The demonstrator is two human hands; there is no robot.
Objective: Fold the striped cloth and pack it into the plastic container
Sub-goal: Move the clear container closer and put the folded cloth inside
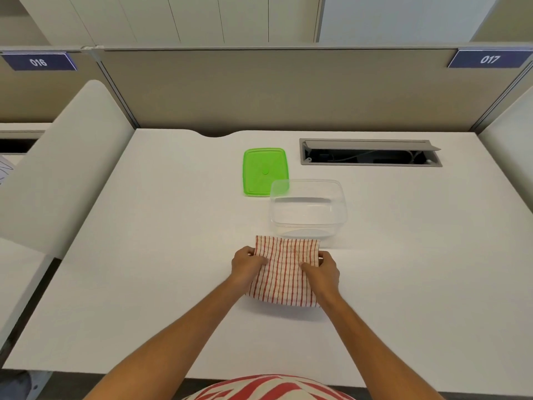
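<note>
Striped cloth (284,272) lies folded on the tabletop (144,269), just before the open container (308,210). Your left hand (248,262) and right hand (324,269) pinch its side edges. Soft, light, floppy, I judge; hold both edges or the folds may slump open.

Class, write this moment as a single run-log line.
left hand: grips striped cloth | right hand: grips cloth | plastic container: empty | green lid: off

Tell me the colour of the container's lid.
Bright green; the lid lies on the desk beside the container, clear in the head view.
</note>
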